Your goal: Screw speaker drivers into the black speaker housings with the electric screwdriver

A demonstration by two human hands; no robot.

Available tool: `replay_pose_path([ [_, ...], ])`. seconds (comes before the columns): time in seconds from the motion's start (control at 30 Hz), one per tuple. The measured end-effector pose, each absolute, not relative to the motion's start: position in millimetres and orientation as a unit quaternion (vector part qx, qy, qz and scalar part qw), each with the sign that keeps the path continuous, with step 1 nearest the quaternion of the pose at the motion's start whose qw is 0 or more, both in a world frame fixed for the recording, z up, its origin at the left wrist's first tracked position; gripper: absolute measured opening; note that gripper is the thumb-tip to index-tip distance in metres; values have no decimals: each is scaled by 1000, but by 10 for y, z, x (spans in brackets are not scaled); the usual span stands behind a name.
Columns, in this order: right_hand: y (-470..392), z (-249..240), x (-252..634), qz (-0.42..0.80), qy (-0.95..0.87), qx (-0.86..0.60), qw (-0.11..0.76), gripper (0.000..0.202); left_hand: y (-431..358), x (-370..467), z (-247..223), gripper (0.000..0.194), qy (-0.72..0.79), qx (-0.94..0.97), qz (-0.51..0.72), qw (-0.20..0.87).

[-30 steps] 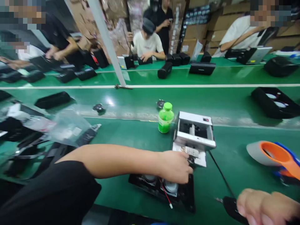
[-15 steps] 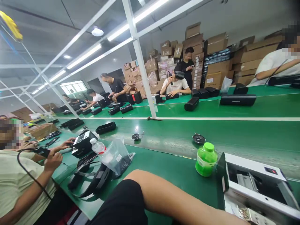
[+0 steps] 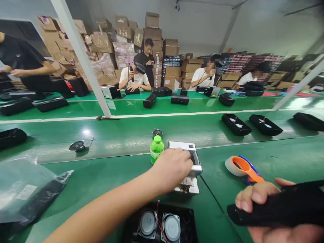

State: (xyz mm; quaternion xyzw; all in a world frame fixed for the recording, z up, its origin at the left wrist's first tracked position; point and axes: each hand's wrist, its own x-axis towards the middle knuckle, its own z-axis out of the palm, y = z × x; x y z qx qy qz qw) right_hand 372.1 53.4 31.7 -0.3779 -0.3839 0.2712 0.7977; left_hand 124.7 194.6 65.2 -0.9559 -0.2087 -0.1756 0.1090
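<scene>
My left hand (image 3: 174, 167) is over a white and black screw feeder (image 3: 188, 187), fingers curled down and closed. Its fingertips are hidden, so what they pinch, if anything, does not show. At the right edge my right hand (image 3: 258, 195) is wrapped round a long black object (image 3: 278, 207), whose exact kind I cannot make out. Below my left forearm lies an open black speaker housing (image 3: 188, 222) with two round speaker drivers (image 3: 171, 227) and a red wire (image 3: 159, 219). A green bottle (image 3: 157, 148) stands just left of the feeder.
An orange and blue tape dispenser (image 3: 243, 167) lies right of the feeder. Loose speakers (image 3: 77, 146) and black housings (image 3: 236, 124) sit along the conveyor belt. A plastic bag (image 3: 27, 189) lies at left. Across the line, several people work before stacked cartons (image 3: 154, 33).
The view has swung right and down. My left hand has come into view at the screw feeder. My right hand with the black object and the open speaker housing now show.
</scene>
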Motion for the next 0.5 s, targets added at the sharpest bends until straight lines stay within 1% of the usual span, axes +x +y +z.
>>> replay_pose_path([
  [0.07, 641, 524, 3600, 255, -369, -397, 800, 64, 2056, 1283, 663, 18, -259, -945, -175, 99],
  [0.13, 738, 699, 3498, 267, -400, -387, 786, 65, 2098, 1256, 617, 16, -289, -938, -172, 85],
  [0.17, 785, 765, 3457, 283, -428, -369, 775, 65, 2082, 1212, 582, 19, -300, -935, -173, 77],
  [0.27, 910, 859, 3333, 332, -483, -310, 749, 65, 1883, 959, 474, 43, -323, -926, -188, 46],
  [0.3, 946, 856, 3281, 336, -496, -299, 743, 64, 1775, 845, 438, 44, -327, -924, -197, 23],
  [0.43, 1042, 735, 3042, 328, -538, -275, 727, 68, 1251, 386, 255, 21, -329, -909, -217, -138],
  [0.5, 1080, 646, 2943, 332, -564, -264, 708, 66, 1013, 241, 120, 19, -342, -899, -198, -188],
])
